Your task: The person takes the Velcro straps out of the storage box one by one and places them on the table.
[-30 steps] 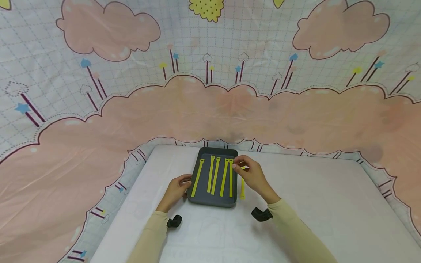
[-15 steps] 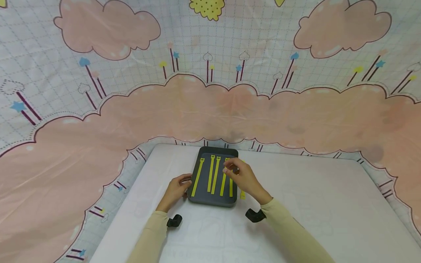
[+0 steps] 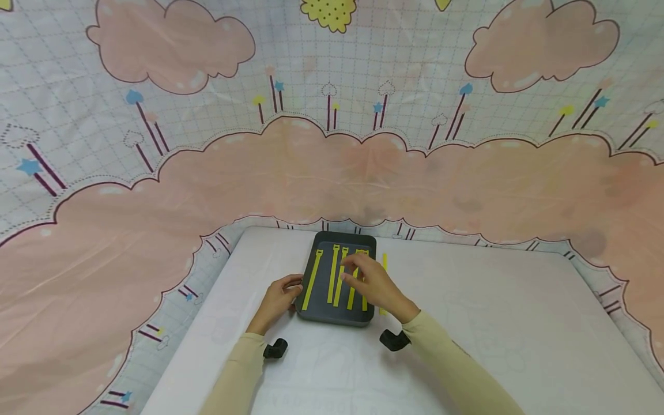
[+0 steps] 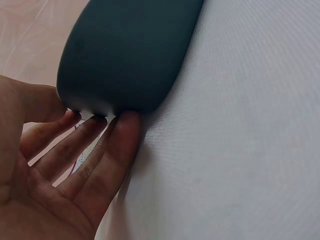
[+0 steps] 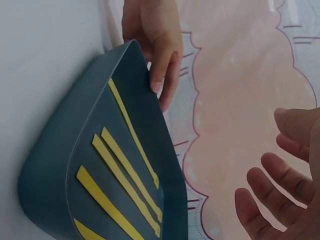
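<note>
A dark grey tray [image 3: 332, 319] lies on the white table, with several yellow hook-and-loop straps [image 3: 311, 282] lengthwise in it. The straps have slotted heads at the far end. My left hand [image 3: 276, 300] holds the tray by its left side; in the left wrist view, fingertips [image 4: 129, 122] meet its wall. Over the tray's right half hovers my right hand [image 3: 376, 285], hiding parts of some straps. Its fingers bend loosely, with nothing between them in the right wrist view. Another yellow strap [image 3: 385, 262] lies just outside the tray's right edge, partly hidden.
The white table [image 3: 493, 323] extends around the tray. Behind it hangs a patterned cloth [image 3: 415, 184] with pink clouds, which also borders the sides. A black wrist mount [image 3: 395, 340] sits on the right wrist, another mount [image 3: 275, 349] on the left.
My right hand has moved left, from the tray's right rim to above the straps. My left hand and the tray stay in place.
</note>
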{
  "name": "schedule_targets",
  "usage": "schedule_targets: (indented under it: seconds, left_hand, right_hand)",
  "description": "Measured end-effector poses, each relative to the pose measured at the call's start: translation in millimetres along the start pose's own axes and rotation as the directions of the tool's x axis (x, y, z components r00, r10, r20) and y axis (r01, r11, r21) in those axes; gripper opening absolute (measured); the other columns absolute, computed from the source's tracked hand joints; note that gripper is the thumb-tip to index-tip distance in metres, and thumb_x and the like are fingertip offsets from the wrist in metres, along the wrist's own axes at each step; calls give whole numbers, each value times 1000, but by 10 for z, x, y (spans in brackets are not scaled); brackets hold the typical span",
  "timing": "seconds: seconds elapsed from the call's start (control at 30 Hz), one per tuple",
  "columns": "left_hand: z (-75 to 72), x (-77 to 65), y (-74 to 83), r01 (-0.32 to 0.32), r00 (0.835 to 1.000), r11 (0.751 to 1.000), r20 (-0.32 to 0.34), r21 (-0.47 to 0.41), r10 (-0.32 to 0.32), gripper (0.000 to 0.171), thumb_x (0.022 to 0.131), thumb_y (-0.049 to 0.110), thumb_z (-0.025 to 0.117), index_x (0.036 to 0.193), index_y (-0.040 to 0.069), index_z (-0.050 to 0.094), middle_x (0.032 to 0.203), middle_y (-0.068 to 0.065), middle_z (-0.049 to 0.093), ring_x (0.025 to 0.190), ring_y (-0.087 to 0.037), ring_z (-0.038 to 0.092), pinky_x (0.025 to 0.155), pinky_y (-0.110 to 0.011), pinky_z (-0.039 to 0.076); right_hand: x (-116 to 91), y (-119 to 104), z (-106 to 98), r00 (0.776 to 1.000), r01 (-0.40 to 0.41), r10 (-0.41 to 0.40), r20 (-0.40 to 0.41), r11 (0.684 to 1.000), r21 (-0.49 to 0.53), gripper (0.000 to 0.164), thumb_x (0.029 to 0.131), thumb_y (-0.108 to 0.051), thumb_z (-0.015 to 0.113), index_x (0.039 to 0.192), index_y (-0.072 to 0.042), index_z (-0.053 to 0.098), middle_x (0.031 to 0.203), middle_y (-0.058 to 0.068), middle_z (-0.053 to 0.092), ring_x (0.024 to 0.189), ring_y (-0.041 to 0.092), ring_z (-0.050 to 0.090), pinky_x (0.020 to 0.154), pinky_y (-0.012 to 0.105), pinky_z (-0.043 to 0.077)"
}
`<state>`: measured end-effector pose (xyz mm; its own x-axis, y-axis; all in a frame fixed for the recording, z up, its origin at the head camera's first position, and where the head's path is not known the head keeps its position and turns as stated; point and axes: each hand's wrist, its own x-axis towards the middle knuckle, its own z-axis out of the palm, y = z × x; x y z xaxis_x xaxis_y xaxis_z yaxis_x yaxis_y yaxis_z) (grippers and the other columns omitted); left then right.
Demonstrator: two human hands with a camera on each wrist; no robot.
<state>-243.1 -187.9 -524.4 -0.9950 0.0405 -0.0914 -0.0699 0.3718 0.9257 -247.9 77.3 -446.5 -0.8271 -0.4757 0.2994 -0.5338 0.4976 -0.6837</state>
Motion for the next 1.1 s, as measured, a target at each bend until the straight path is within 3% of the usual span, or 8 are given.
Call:
schedule_targets:
  seconds: [0.13,0.27,0.4,0.67,0.97,1.1]
  left_hand:
    - [-1,-5,9,8,1000,1000,-2,-4,-8,38,97,10,60,135,6,58,134,-18,61,106,-27,66,62,-32,56]
    - [-6,-16,19,18,1000,1000,3,-11,-18,38,98,11,60,136,7,58,135,-17,60,109,-27,65,62,-31,56]
    - [-7,-32,26,11,1000,1000,5,-8,-11,38,98,11,60,135,7,58,134,-18,60,111,-29,65,63,-32,56]
    - [-7,-33,25,6,1000,1000,1,-16,-6,38,97,10,60,135,6,58,133,-19,61,110,-28,65,63,-33,56]
    - [-2,-26,27,13,1000,1000,1,-3,-13,38,97,11,60,135,7,59,133,-18,61,110,-27,66,62,-32,56]
    - [-2,-26,32,14,1000,1000,1,-3,-14,38,97,11,60,135,7,58,133,-18,61,111,-28,65,63,-32,56]
  right_hand:
    - [23,-46,17,999,46,-45,12,993,-107,27,95,-22,66,119,-11,63,109,4,62,90,20,59,76,29,50]
    - [38,-64,34,993,117,-113,35,973,-198,28,93,-21,68,120,-12,62,117,3,62,105,21,62,89,37,53]
    - [51,-60,43,989,141,-126,77,960,-243,30,94,-22,67,122,-13,62,120,3,61,112,23,61,97,39,51]
    - [121,-63,50,979,191,-154,137,925,-328,31,96,-29,65,123,-14,61,119,3,61,109,20,60,93,37,52]
    - [236,-12,93,952,301,-239,191,843,-447,29,94,-28,67,121,-18,60,114,0,61,96,13,60,85,31,54]
    - [302,10,106,948,305,-222,227,838,-452,27,96,-29,64,120,-17,60,114,2,62,96,15,60,82,32,53]
